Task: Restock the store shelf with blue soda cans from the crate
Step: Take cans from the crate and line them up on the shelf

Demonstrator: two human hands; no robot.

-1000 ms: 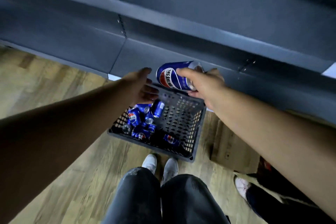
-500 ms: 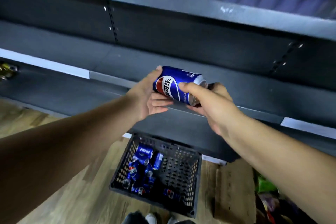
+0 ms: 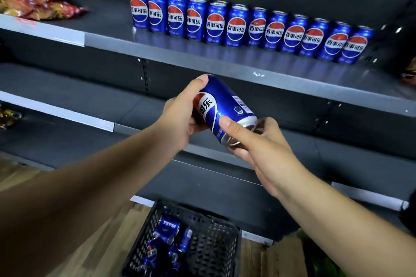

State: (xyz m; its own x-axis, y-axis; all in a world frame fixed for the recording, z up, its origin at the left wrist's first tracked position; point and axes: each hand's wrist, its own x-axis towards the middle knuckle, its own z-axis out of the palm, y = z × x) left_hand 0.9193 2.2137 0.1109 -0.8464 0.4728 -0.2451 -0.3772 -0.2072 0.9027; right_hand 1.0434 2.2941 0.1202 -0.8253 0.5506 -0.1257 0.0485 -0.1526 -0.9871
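Observation:
A blue soda can (image 3: pixel 221 109) lies tilted between both hands in front of the shelving, its top end pointing down to the right. My left hand (image 3: pixel 180 117) grips its upper end with thumb on top. My right hand (image 3: pixel 258 141) holds the lower end, thumb across the side. On the upper grey shelf (image 3: pixel 202 56) stands a long row of several blue cans (image 3: pixel 247 27). The black crate (image 3: pixel 216 243) sits on the floor below with several more cans (image 3: pixel 168 238) lying in it.
Red and yellow snack bags (image 3: pixel 33 0) lie on the upper shelf at left. The middle shelf (image 3: pixel 90 101) behind the hands is bare and dark. A cardboard box (image 3: pixel 281 258) is right of the crate on the wooden floor (image 3: pixel 108 243).
The can has risen from over the crate to shelf height. My left hand has closed around its upper end. The view has tilted up, bringing the row of cans into sight.

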